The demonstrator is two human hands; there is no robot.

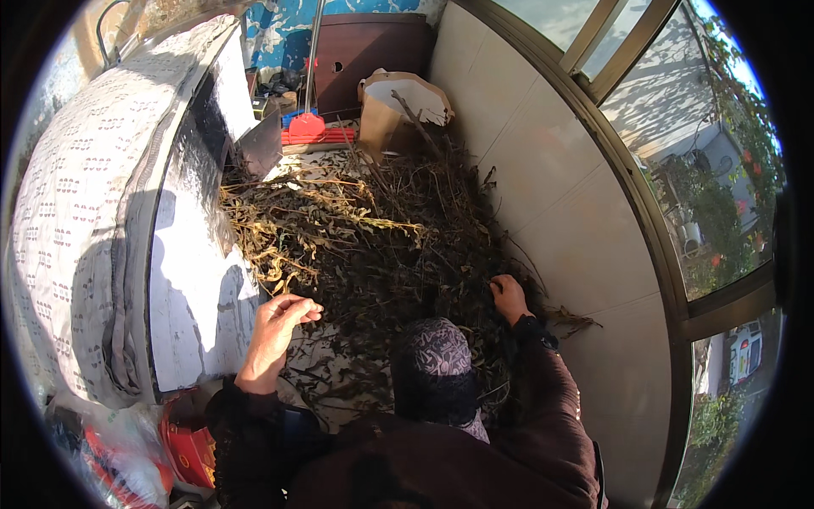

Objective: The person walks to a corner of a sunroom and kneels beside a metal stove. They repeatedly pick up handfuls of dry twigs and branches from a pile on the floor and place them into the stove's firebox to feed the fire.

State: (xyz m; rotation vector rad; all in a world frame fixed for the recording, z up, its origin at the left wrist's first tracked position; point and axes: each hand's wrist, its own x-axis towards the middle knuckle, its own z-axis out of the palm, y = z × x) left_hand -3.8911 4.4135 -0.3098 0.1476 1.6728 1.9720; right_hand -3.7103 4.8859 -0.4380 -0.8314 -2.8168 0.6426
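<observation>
A wide heap of dried plant stalks with withered leaves (381, 225) covers the floor in front of me, paler on the sunlit left and dark on the right. My left hand (284, 327) is raised at the heap's near left edge, thumb and fingers pinched together. Whatever lies between those fingertips is too small to make out. On the right side, my right hand (509, 299) is down against the dark stalks, its fingers curled. What it holds, if anything, is hidden among the leaves.
A bed or cabinet with a patterned cover (93, 187) stands along the left. A tiled wall (568, 195) under windows runs along the right. At the back are an open cardboard box (386, 119) and a red dustpan (305, 127). Plastic bags (110, 458) lie at lower left.
</observation>
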